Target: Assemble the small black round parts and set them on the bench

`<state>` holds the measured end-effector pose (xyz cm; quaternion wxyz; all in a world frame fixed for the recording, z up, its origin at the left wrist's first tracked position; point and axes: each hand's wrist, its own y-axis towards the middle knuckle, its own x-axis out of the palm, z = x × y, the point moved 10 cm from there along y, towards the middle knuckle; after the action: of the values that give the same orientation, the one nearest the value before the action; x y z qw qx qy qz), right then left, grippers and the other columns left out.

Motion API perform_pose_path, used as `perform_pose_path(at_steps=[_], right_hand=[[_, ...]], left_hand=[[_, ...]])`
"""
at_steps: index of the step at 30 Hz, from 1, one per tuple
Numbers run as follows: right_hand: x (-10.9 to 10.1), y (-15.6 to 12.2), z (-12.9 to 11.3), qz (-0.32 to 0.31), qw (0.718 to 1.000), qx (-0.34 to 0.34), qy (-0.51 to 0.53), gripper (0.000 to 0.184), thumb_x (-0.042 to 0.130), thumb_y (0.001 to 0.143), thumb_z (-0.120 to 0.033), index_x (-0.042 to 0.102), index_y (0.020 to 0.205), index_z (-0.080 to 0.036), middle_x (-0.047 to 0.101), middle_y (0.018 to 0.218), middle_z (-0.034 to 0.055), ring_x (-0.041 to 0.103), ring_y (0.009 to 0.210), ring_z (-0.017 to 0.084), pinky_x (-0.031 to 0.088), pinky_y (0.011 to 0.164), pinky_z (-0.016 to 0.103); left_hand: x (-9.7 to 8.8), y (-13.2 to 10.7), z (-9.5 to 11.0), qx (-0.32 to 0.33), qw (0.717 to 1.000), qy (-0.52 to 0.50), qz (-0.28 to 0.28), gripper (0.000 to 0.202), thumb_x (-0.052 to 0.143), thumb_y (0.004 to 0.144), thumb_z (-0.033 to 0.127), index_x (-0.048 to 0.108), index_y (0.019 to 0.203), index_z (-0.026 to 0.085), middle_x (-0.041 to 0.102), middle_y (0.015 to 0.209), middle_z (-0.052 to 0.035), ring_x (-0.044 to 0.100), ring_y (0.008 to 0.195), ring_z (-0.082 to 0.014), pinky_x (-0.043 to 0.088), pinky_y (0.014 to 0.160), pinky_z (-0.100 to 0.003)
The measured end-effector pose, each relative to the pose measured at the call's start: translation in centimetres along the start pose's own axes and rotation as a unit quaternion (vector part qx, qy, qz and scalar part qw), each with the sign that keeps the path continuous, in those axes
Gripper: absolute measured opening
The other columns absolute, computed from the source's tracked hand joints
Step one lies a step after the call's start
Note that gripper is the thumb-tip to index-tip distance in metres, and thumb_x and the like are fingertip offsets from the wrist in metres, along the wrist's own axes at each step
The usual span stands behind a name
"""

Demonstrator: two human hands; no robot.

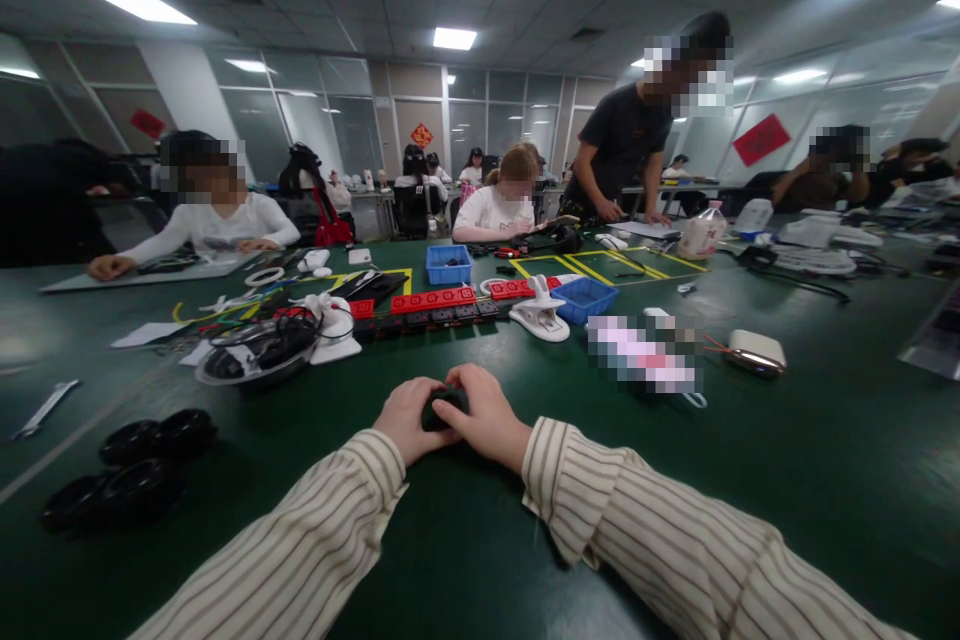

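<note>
Both of my hands meet over the dark green table, just in front of me. My left hand curls round the left side of a small black rounded object. Fingers of my right hand wrap its other side, with the thumb lying across the front. Most of the object is covered, so its exact kind does not show. To the left, several black wheel-like rings lie in a cluster on the table. Beyond my hands runs a row of red and black socket pieces.
A wrench lies far left. Behind my hands stand a clear bowl of black cables, a white clip and two blue trays. A pouch and a white-and-gold device are at right. Co-workers sit and stand across the table.
</note>
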<state>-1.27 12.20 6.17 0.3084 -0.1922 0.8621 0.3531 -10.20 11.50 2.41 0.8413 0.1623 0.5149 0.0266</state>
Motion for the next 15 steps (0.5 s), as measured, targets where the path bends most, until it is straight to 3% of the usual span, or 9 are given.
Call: perform_pose_path(at_steps=[6,10,15], right_hand=[[0.7,0.1,-0.1,-0.023,1.0,-0.016,0.011,0.017,0.058,0.078,-0.031,0.052,0.081,-0.015,0.05,0.081,0.0016,0.044,0.079,0.015,0.034,0.072,0.027],[0.7,0.3,-0.6,-0.03,0.999,-0.025,0.02,0.009,0.059,0.073,-0.018,0.053,0.078,-0.015,0.05,0.079,0.001,0.043,0.078,0.014,0.035,0.073,0.027],[0.9,-0.2,-2.2,-0.048,0.994,-0.094,0.034,0.013,0.055,0.067,-0.006,0.057,0.075,-0.016,0.051,0.083,0.0003,0.044,0.082,0.014,0.034,0.077,0.027]], left_hand=[[0.1,0.2,0.8,0.017,1.0,0.02,-0.012,0.038,0.066,0.061,0.037,0.056,0.09,0.016,0.057,0.091,-0.0065,0.051,0.091,-0.0249,0.039,0.087,-0.04],[0.4,0.3,1.0,0.036,0.999,-0.016,-0.022,0.034,0.066,0.06,0.029,0.058,0.09,0.015,0.057,0.09,-0.0067,0.052,0.089,-0.0238,0.041,0.084,-0.038],[0.9,0.2,1.4,0.066,0.995,-0.056,-0.046,0.026,0.066,0.057,0.024,0.06,0.081,0.017,0.058,0.092,-0.0048,0.052,0.091,-0.0227,0.042,0.084,-0.035]])
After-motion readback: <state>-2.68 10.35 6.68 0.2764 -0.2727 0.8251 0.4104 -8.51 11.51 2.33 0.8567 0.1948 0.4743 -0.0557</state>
